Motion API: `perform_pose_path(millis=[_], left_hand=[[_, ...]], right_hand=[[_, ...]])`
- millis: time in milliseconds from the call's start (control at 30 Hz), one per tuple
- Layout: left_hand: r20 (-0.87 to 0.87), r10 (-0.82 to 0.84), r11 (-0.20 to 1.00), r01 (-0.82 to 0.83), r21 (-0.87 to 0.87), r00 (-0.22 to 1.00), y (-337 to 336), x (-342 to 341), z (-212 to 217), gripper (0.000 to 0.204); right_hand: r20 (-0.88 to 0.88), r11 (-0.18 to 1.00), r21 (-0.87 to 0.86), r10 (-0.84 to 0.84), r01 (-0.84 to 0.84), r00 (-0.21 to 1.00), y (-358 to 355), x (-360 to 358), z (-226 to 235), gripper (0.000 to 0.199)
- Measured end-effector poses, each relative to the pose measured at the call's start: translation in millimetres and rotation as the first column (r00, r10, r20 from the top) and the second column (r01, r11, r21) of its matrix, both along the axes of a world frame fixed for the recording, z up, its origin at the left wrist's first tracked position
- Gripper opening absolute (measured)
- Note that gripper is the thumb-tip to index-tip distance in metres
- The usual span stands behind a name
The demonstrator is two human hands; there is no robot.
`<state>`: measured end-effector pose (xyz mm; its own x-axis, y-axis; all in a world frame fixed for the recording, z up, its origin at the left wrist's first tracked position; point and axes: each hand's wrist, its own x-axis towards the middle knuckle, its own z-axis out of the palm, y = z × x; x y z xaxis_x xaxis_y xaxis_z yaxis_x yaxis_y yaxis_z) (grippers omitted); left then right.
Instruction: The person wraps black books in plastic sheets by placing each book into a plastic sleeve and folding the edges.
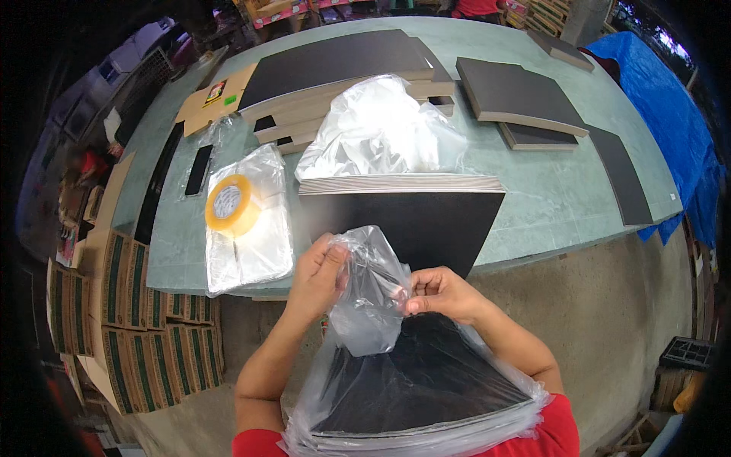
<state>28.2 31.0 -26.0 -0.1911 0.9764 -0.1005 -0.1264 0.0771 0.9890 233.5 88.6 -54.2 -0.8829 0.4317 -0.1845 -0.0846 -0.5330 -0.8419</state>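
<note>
My left hand (318, 276) pinches the gathered open end of a clear plastic bag (373, 266). Opposite it, my right hand (444, 295) grips the other side of the same plastic with thumb and curled fingers. The bag wraps a stack of black boards (426, 377) that leans against my body, its pale edges toward me. Just beyond my hands, another stack of black boards (426, 221) stands on edge at the table's near side. Behind that lies a crumpled heap of white, translucent plastic (388, 129).
Left on the green table (533, 190) are a roll of yellow tape (232, 206) on flat plastic bags (259, 259) and a black phone (199, 169). Black board stacks (335, 65) sit at the back, with more boards (518, 95) to the right. Flattened cartons (164, 335) stand on the lower left.
</note>
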Motion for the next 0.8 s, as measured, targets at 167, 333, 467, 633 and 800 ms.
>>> perform_pose_path(millis=[167,333,467,633,800], left_hand=[[0.091,0.117,0.981,-0.101,-0.168,0.989,4,4,3,0.018],[0.275,0.139,0.983,-0.100,-0.153,0.951,0,-14,0,0.018],[0.246,0.034,0.990,0.001,-0.142,0.969,-3,-17,1,0.014],[-0.198,0.049,0.998,-0.041,0.045,0.979,-6,-47,46,0.015],[-0.079,-0.386,0.821,0.382,0.425,0.919,-37,-65,59,0.031]], right_hand=[[0.093,0.983,0.183,-0.013,-0.004,0.996,-1,-3,-14,0.021],[-0.275,0.990,-0.077,-0.133,0.116,0.952,8,-2,0,0.035],[-0.030,0.997,-0.018,-0.079,0.079,0.996,2,-5,4,0.034],[0.079,0.985,0.066,-0.167,0.162,0.983,17,11,10,0.016],[0.088,0.979,0.073,-0.198,0.192,0.976,19,10,20,0.016]])
